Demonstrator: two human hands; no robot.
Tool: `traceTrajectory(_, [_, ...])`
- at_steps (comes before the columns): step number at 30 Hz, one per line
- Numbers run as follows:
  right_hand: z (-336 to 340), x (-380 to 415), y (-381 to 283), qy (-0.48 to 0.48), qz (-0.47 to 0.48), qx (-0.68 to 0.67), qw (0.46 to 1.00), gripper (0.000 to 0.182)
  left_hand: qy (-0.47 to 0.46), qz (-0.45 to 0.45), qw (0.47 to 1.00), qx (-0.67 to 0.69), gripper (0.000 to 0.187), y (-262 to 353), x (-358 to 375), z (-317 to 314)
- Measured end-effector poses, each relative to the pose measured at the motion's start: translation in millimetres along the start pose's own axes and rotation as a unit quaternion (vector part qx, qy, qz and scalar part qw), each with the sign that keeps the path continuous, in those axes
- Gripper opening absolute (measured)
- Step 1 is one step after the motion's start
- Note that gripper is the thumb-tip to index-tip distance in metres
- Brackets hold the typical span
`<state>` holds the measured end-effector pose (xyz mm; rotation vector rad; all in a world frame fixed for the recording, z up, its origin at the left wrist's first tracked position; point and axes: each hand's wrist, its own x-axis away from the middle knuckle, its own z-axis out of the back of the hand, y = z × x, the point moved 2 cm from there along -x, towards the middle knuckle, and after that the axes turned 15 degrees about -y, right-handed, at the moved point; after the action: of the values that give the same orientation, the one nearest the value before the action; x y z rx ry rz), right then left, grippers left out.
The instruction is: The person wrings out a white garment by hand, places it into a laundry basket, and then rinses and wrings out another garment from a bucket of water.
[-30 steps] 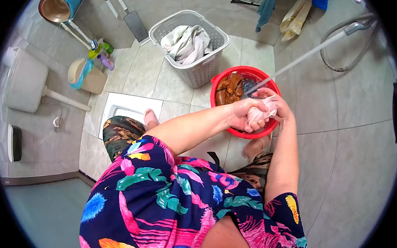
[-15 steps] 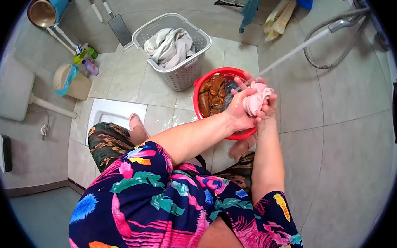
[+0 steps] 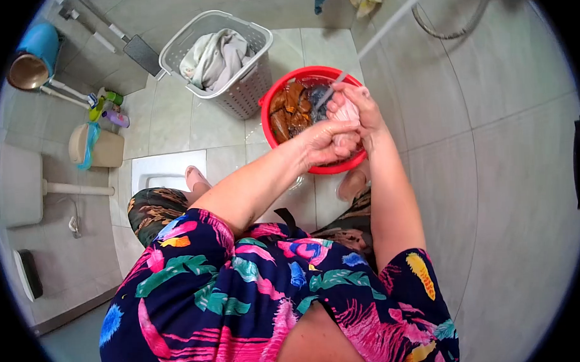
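Both my hands wring a small pale pink cloth [image 3: 345, 113] over a red plastic basin [image 3: 315, 168]. My left hand [image 3: 324, 141] grips the near part of the cloth. My right hand [image 3: 359, 102] holds its far end. A jet of water [image 3: 387, 26] streams in from the upper right and lands at the cloth and basin. Brown and dark wet clothes [image 3: 289, 111] soak inside the basin. My feet rest on the tiled floor just below the basin.
A white laundry basket [image 3: 242, 93] with pale cloths stands left of the basin. A squat toilet pan [image 3: 165, 172], a small lidded bin [image 3: 97, 146], bottles [image 3: 108, 107] and a blue bucket [image 3: 33, 56] lie at left. Grey floor tiles spread to the right.
My hands with the pink cloth have lowered closer to the basin. The view has shifted, so basin and basket sit more to the left and the hose is out of frame.
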<state>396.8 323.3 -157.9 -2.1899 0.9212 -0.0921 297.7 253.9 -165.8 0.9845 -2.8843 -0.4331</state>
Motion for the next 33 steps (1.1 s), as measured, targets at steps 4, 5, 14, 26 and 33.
traceTrajectory(4, [13, -8, 12, 0.046, -0.033, 0.002, 0.998, 0.026, 0.117, 0.001, 0.984, -0.131, 0.018, 8, 1, -2])
traceTrajectory(5, [14, -9, 16, 0.049, -0.044, 0.008, 0.998, 0.026, 0.140, 0.006, 0.978, -0.152, 0.018, 9, 2, -1])
traceTrajectory(14, [37, -18, 60, 0.147, -0.073, 0.014, 0.986, 0.021, 0.403, 0.068, 0.826, -0.389, 0.017, 5, 15, 19])
traceTrajectory(26, [32, -20, 98, 0.363, -0.046, 0.096, 0.926, 0.026, 0.457, 0.190, 0.523, -0.694, 0.036, 0, 33, 58])
traceTrajectory(33, [8, -28, 58, 0.312, -0.002, 0.097, 0.945, 0.044, 0.406, 0.119, 0.572, -0.703, 0.043, 18, 35, 45])
